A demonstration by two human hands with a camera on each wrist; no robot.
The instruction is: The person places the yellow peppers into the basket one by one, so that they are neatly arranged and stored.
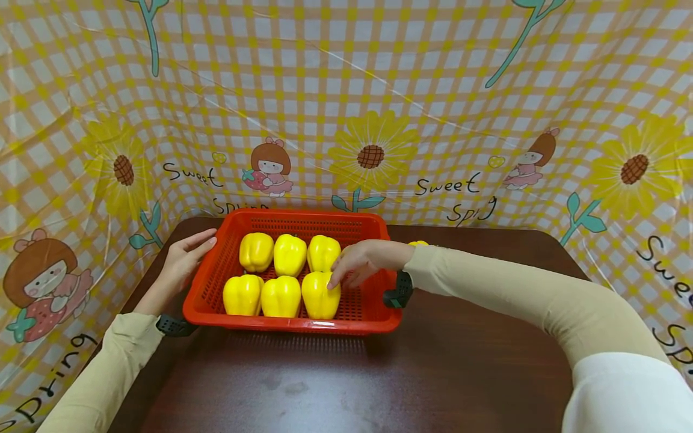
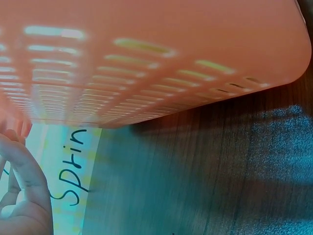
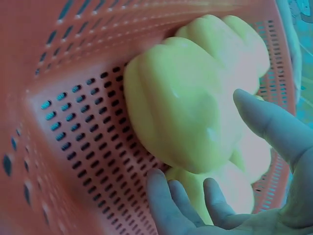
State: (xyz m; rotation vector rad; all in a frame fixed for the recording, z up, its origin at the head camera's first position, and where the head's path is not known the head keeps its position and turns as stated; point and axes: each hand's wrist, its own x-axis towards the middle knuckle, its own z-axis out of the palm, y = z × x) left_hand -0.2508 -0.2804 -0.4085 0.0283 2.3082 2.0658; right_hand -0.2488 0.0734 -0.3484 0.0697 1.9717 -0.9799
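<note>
Two rows of yellow bell peppers stand in a red plastic basket (image 1: 373, 310). My right hand (image 1: 360, 258) reaches into the basket over its right side, thumb and fingers spread apart. In the head view the thumb overlaps the front row's rightmost bell pepper (image 1: 320, 299). The right wrist view shows that bell pepper (image 3: 171, 107) large, with the thumb (image 3: 261, 115) on one side and the other fingers spread below. My left hand (image 1: 181, 261) is at the basket's left rim, its extended fingertips right at the edge. Beside the slotted basket wall (image 2: 146, 29), the left fingers are loosely bent.
Part of another yellow object (image 1: 418, 243) shows behind my right forearm, mostly hidden. The basket sits toward the back of a dark brown table (image 1: 346, 385). A checked cloth (image 1: 346, 90) with printed sunflowers hangs behind the table and along both sides.
</note>
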